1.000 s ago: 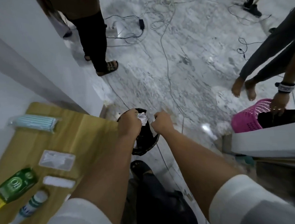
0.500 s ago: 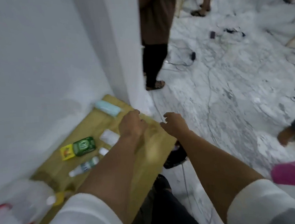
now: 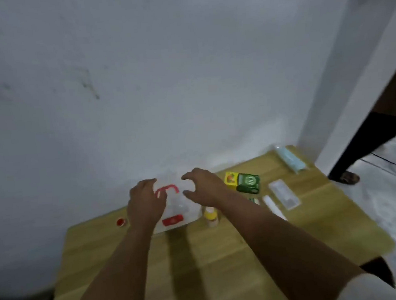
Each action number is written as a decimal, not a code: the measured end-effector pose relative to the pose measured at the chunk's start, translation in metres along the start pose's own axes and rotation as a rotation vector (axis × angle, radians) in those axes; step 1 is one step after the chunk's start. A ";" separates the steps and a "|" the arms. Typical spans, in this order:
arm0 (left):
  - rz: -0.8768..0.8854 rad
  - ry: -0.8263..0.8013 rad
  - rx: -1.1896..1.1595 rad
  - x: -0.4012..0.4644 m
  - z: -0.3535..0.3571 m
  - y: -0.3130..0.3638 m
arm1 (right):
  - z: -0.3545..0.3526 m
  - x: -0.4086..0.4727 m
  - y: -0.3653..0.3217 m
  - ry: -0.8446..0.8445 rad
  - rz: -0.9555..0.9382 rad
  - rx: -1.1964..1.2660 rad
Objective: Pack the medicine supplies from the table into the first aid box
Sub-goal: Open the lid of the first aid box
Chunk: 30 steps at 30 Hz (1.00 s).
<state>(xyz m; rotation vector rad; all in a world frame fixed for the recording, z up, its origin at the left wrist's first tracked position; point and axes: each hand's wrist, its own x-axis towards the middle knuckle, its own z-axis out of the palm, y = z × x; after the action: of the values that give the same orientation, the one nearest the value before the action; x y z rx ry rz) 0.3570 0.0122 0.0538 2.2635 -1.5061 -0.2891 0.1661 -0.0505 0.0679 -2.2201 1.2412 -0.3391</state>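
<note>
A translucent white first aid box with a red handle and a red latch stands against the wall at the back of the wooden table. My left hand is over its left side and my right hand over its right side, both with fingers spread and nothing in them. Right of the box are a yellow bottle, a green and yellow carton, a clear flat packet, a white strip and a pack of blue masks.
A small red cap lies left of the box. A white wall rises right behind the table. At the right, past a wall corner, a person's leg in a sandal stands on a marble floor with cables.
My view has swung left from the floor and black bin to the table. Both hands have let go of the bin bag and come over the first aid box.
</note>
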 end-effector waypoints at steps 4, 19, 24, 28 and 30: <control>0.021 0.011 -0.067 -0.007 0.042 -0.079 | 0.070 0.022 -0.011 -0.126 -0.148 -0.387; 0.006 0.102 -0.338 -0.130 0.039 -0.110 | 0.157 -0.096 -0.018 0.128 -0.404 -0.530; 0.031 -0.064 -0.380 -0.162 0.033 -0.130 | 0.149 -0.116 -0.014 0.140 -0.426 -0.498; 0.023 -0.171 -0.558 -0.169 0.048 -0.153 | 0.130 -0.112 -0.027 0.177 -0.441 -0.391; 0.005 -0.095 -0.616 -0.170 0.059 -0.161 | 0.113 -0.102 -0.037 0.161 -0.425 -0.349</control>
<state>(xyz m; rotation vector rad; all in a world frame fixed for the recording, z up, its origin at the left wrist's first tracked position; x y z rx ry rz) 0.4009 0.2092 -0.0781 1.7700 -1.2414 -0.7532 0.1901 0.0906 0.0039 -2.8103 0.9510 -0.5047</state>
